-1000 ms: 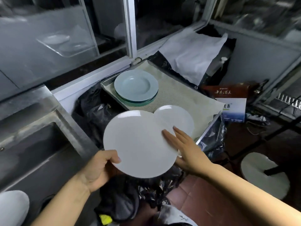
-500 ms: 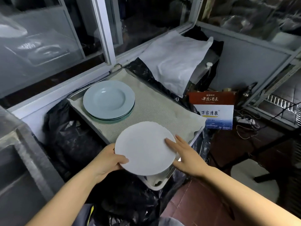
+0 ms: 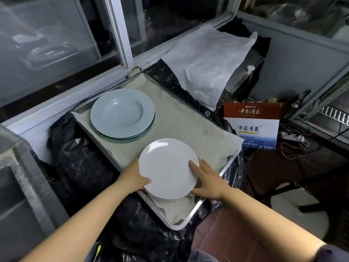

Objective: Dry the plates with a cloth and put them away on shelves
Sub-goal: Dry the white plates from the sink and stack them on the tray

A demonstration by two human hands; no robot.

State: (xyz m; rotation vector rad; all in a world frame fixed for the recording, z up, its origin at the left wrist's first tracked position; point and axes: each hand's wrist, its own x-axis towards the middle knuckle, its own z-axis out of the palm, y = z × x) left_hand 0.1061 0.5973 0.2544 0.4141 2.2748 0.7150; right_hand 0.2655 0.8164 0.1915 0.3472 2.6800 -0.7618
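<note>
2 hands hold a white plate (image 3: pixel 168 168) over the near end of a metal tray (image 3: pixel 190 214) lined with a beige cloth (image 3: pixel 181 127). At the far left stands a steel sink (image 3: pixel 22 176). Next, the left hand (image 3: pixel 133 177) grips the plate's left edge, thumb curled over the rim. A stack of pale blue plates (image 3: pixel 121 114) sits on the tray's far end. The white plate rests on another white plate, only its edge showing. The right hand (image 3: pixel 208 180) lies on the right rim, fingers straight. Further right stands a red and white box (image 3: pixel 254 125).
</note>
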